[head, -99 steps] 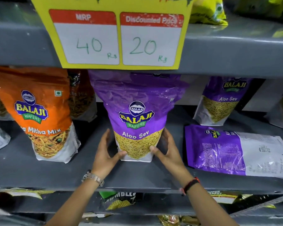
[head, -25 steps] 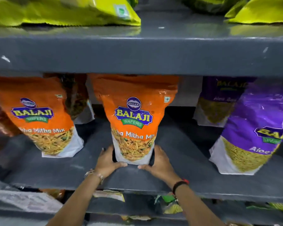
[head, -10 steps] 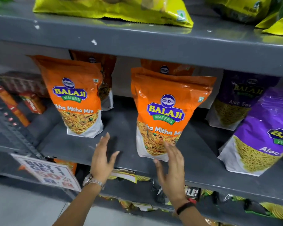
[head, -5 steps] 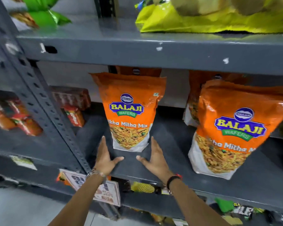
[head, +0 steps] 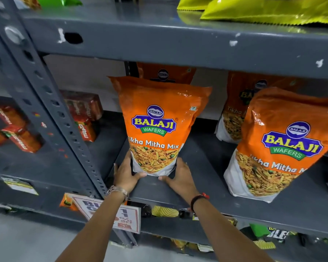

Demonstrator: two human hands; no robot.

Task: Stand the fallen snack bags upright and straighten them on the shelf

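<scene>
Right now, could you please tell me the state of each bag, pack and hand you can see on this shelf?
Centre Tikha Mitha Mix bag: upright, held at its base.
Right Tikha Mitha Mix bag: upright, leaning left, untouched.
Back orange bags: upright behind the front ones.
Left hand: against the centre bag's left bottom edge.
Right hand: against its right bottom edge.
Red drink packs: stacked, untouched.

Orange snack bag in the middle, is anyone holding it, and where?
Yes. Both hands, left hand and right hand, clasp the orange bag at its bottom corners.
</scene>
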